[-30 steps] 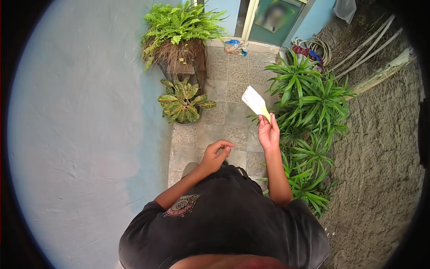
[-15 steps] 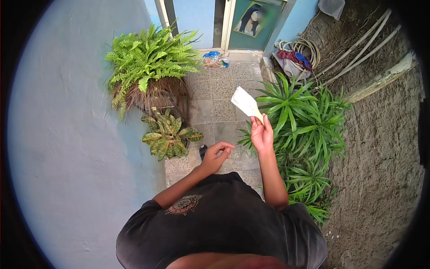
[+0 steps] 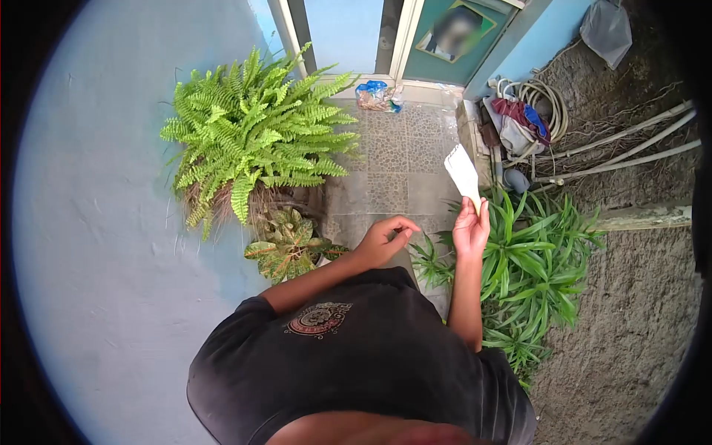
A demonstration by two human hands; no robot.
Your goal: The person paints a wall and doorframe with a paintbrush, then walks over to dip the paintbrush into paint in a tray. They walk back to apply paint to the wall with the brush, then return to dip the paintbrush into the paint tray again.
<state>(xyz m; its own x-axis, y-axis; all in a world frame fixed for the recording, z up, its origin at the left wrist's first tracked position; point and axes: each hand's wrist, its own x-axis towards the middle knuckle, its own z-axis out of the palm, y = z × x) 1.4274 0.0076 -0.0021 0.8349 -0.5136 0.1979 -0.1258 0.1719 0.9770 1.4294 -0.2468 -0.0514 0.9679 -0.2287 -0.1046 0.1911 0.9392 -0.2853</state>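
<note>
My right hand (image 3: 472, 231) is closed, gripping a flat white paddle-shaped tool (image 3: 461, 174) by its narrow, pale yellowish end. The tool's broad end points up and slightly left, with an uneven edge; I cannot tell its exact kind. My left hand (image 3: 385, 242) hovers in front of the dark shirt (image 3: 356, 356), fingers loosely bent, a gap between thumb and forefinger, holding nothing visible. Below and left of that hand is a plant with mottled leaves (image 3: 289, 248). Long green leaves (image 3: 530, 256) spread beside and below my right hand.
A large fern (image 3: 252, 133) leans over the tiled path (image 3: 389, 152) from the left wall (image 3: 119, 222). Ahead, a plastic bag (image 3: 378, 96) lies at the door (image 3: 345, 37). To the right are a coiled hose (image 3: 549, 96), pipes (image 3: 630, 144) and a rough wall (image 3: 630, 311).
The view has shifted, so the surroundings sit differently in it. My right hand still holds the white tool, now turned more upright. My left hand stays in front of my body.
</note>
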